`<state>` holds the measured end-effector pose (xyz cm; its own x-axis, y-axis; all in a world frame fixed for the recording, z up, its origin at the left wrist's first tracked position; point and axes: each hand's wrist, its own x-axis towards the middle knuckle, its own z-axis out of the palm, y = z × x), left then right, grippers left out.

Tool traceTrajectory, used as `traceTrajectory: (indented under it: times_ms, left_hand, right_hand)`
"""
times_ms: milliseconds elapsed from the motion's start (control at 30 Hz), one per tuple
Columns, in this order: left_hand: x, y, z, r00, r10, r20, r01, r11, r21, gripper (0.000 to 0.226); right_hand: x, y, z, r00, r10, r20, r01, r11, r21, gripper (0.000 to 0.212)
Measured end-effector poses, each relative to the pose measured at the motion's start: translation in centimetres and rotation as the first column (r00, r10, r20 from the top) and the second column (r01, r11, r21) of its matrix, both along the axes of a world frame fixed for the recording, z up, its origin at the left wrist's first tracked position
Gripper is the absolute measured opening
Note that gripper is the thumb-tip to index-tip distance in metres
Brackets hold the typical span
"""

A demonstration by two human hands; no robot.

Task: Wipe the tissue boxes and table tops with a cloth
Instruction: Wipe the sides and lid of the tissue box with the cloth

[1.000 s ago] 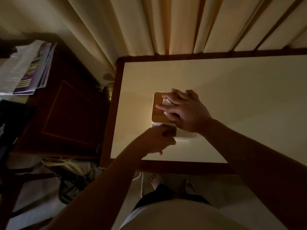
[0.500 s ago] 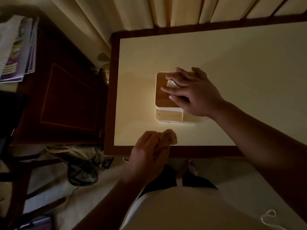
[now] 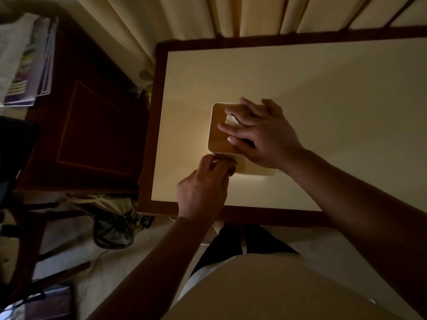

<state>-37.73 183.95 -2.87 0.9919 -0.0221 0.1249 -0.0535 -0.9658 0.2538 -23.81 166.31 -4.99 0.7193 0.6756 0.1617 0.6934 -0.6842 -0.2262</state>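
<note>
Nearest the camera, the person's light shirt and dark shorts fill the bottom of the view, with both bare forearms reaching forward over the near edge of the worktop [image 3: 300, 72], a cream surface framed in dark wood. The left hand [image 3: 203, 183] is curled, its fingers [image 3: 217, 165] bunched together and pressed against the near side wall of the tissue box [image 3: 219, 132]; the light is too dim to make out the cloth inside that grip. The tissue box sits on the worktop toward its left half, a white body with a wooden top. The right hand [image 3: 258, 135] lies flat on that top, fingers spread apart, partly covering the tissue [image 3: 231, 120] that pokes up from the slot. Beyond the worktop hang pale curtains [image 3: 184, 17]. To the left stands a dark wooden cabinet [image 3: 92, 125] with magazines [image 3: 25, 61] on it.
</note>
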Motion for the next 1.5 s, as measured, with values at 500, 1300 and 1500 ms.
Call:
traceTrajectory:
  times_ms: [500, 1300, 1500]
  left_hand:
    - [3.4, -3.8, 0.3, 0.699, 0.157, -0.698, -0.264, 0.963, -0.048, 0.060]
    - [2.4, -6.1, 4.2, 0.731, 0.262, -0.631, -0.237, 0.963, 0.125, 0.036]
    - [2.0, -6.3, 3.4, 0.691, 0.265, -0.672, -0.196, 0.964, 0.178, 0.049]
  right_hand:
    - [-0.4, 0.7, -0.2, 1.000, -0.020, 0.000, 0.020, 0.998, 0.062, 0.041]
    - [0.1, 0.3, -0.6, 0.999, 0.046, 0.019, -0.047, 0.997, 0.059, 0.041]
    - [-0.1, 0.1, -0.5, 0.998, 0.054, 0.043, -0.056, 0.997, 0.046, 0.041]
